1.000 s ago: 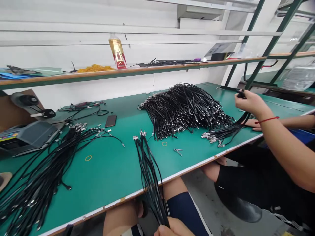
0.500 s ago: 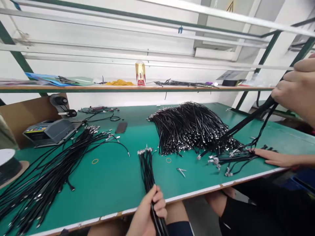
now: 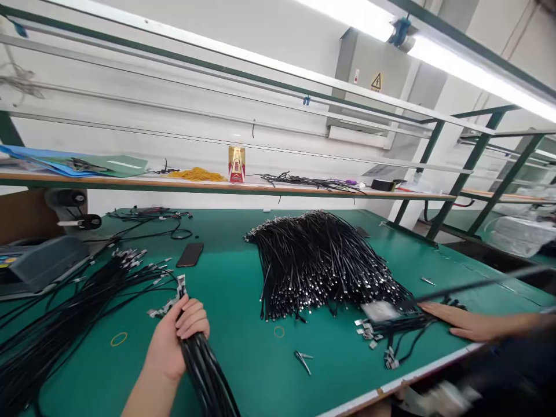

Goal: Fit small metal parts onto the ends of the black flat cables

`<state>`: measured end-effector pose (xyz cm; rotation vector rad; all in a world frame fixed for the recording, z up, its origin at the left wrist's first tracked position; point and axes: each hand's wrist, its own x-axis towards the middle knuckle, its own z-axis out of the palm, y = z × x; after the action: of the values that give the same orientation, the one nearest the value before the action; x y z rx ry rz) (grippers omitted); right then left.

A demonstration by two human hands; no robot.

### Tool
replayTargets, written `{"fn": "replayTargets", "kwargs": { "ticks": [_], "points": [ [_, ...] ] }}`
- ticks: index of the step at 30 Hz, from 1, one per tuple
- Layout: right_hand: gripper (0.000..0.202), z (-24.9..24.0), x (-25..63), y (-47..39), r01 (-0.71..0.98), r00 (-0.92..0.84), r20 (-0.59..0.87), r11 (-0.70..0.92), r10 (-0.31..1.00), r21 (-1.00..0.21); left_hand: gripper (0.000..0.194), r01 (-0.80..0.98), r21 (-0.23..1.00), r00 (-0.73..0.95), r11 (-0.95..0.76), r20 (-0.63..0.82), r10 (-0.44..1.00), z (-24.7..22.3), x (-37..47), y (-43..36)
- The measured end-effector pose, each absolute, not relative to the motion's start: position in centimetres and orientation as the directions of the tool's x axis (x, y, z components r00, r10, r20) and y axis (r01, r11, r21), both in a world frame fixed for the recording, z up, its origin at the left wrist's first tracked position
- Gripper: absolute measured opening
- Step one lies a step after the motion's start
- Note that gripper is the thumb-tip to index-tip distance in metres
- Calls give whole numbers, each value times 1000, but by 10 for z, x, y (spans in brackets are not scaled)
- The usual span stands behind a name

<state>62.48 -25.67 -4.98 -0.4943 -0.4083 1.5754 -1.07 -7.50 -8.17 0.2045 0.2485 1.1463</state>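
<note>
My left hand point(image 3: 185, 327) is closed round a thick bundle of black cables point(image 3: 212, 376), close to their silver connector ends, over the front left part of the green table. The bundle's lower end runs out of the bottom of the view. My right hand is not in view. To the left lies a loose spread of black cables point(image 3: 82, 313). A large pile of black cables with silver tips point(image 3: 321, 260) covers the middle of the table. Two rubber bands, one at left point(image 3: 119, 339) and one at centre point(image 3: 278, 332), lie near small metal snips point(image 3: 303, 360).
At right, another person's hand point(image 3: 452, 321) rests on cables; a blurred cable stretches above it. A phone point(image 3: 190, 255) and a grey dispenser point(image 3: 47, 263) are at left. A shelf point(image 3: 174, 184) spans the back, holding a gold-red box point(image 3: 237, 164).
The view has turned right and up. My left hand has moved left and up over the table, gripping the bundle closer to its connectors. The other person's raised hand has left the view.
</note>
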Motion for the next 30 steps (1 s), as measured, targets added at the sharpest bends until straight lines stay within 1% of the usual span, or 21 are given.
{"fn": "replayTargets", "kwargs": {
  "ticks": [1, 2, 4, 5, 7, 11, 13, 15, 17, 19, 22, 24, 25, 27, 29, 30],
  "points": [
    [69, -52, 617, -255, -841, -32, -73, -66, 997, -537, 34, -872, 306, 363, 381, -116, 924, -82, -14, -68],
    [66, -55, 607, -253, -815, -44, -93, -90, 995, -572, 34, -869, 320, 347, 377, -147, 926, -82, -16, -61],
    [54, -65, 582, -244, -708, -87, -162, -175, 983, -684, 34, -857, 334, 336, 392, -214, 917, -85, -15, -48],
    [51, -70, 569, -237, -669, -104, -194, -213, 976, -712, 33, -848, 345, 327, 402, -257, 910, -88, -11, -41],
    [55, -80, 545, -219, -607, -133, -251, -279, 959, -744, 30, -824, 379, 287, 420, -361, 887, -96, 0, -27],
    [46, -91, 514, -176, -526, -170, -326, -366, 930, -768, 16, -715, 476, 146, 512, -614, 776, -113, 26, -6],
    [43, -95, 503, -161, -510, -177, -337, -379, 925, -772, 6, -654, 509, 83, 559, -687, 722, -112, 34, 4],
    [40, -100, 492, -152, -507, -180, -339, -382, 923, -773, 13, -621, 539, 44, 569, -701, 712, -101, 43, 17],
    [37, -105, 477, -147, -517, -175, -333, -375, 926, -770, 22, -615, 568, 36, 547, -672, 739, -75, 57, 39],
    [34, -111, 460, -142, -541, -160, -325, -358, 932, -761, 27, -626, 592, 73, 507, -603, 795, -34, 80, 65],
    [26, -116, 435, -122, -605, -117, -322, -325, 939, -727, 28, -646, 618, 231, 448, -400, 887, 40, 125, 92],
    [24, -113, 425, -95, -667, -78, -325, -291, 943, -686, 28, -644, 641, 320, 418, -270, 908, 81, 151, 84],
    [22, -110, 424, -79, -704, -49, -320, -259, 946, -661, 26, -636, 659, 353, 402, -215, 911, 94, 158, 70],
    [21, -102, 426, -44, -774, 3, -318, -199, 948, -601, 15, -601, 703, 439, 380, -107, 892, 101, 160, 27],
    [21, -96, 429, -15, -839, 64, -314, -119, 947, -532, 16, -544, 751, 555, 375, -13, 832, 84, 142, -28],
    [22, -95, 430, -5, -866, 89, -314, -83, 945, -493, 18, -495, 781, 631, 380, 23, 776, 68, 127, -55]
  ]
}}
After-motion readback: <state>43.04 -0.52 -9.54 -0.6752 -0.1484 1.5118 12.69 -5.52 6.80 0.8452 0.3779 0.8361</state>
